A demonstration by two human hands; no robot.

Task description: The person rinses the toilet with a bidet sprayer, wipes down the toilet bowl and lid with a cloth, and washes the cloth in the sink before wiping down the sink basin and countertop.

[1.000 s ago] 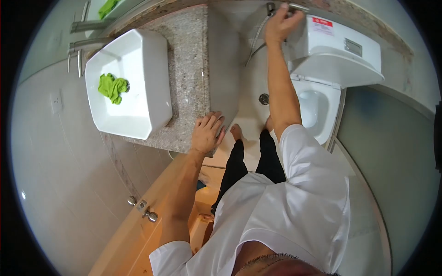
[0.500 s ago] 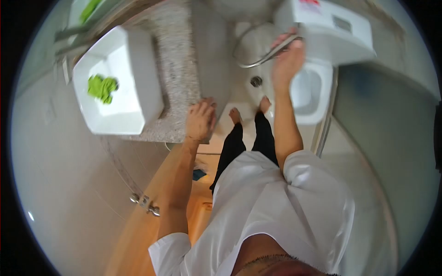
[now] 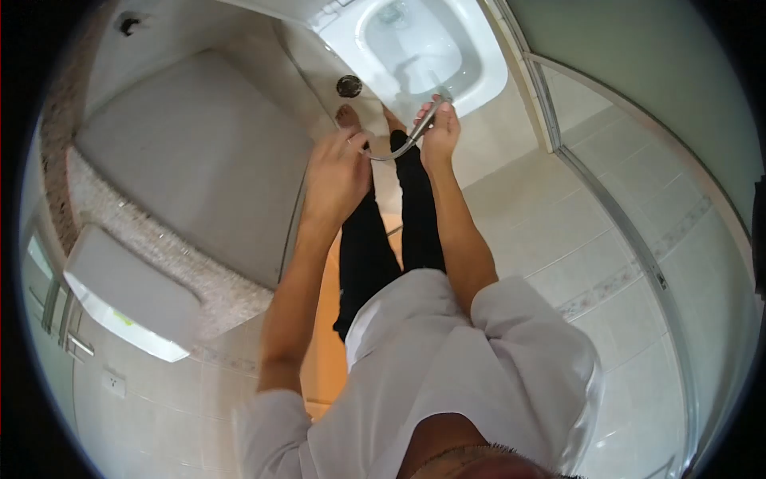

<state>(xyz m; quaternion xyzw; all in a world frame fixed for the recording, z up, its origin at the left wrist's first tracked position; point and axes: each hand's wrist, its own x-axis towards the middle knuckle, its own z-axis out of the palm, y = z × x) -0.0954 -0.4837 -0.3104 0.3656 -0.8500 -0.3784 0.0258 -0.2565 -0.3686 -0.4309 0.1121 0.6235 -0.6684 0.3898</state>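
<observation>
Right hand: the right hand (image 3: 441, 134) is wrapped about a metal sprayer (image 3: 426, 120), thumb on one side and fingers on the other.
Left hand: the left hand (image 3: 339, 176) has its fingers curled in where the hose (image 3: 391, 158) reaches them; from where I stand, I cannot tell whether they pinch it.
Sprayer: tilted, its head end at the near rim of the toilet bowl (image 3: 493, 80), its tail end running into the hose.
Hose: bent in a short curve between the two hands, in front of the legs.
Toilet bowl: just beyond the right hand, with the inside in view.
Floor: a round drain (image 3: 349, 86) lies beside the toilet, near one bare foot (image 3: 348, 116).
Surface: a speckled stone surface (image 3: 152, 239) at the person's left, well apart from the sprayer.
Basin: a white basin (image 3: 132, 275) upon that surface; a small patch of green shows inside.
Right side: a frosted glass panel (image 3: 630, 72) above a metal track.
Clothing: white shirt (image 3: 463, 367), black trousers (image 3: 363, 255).
</observation>
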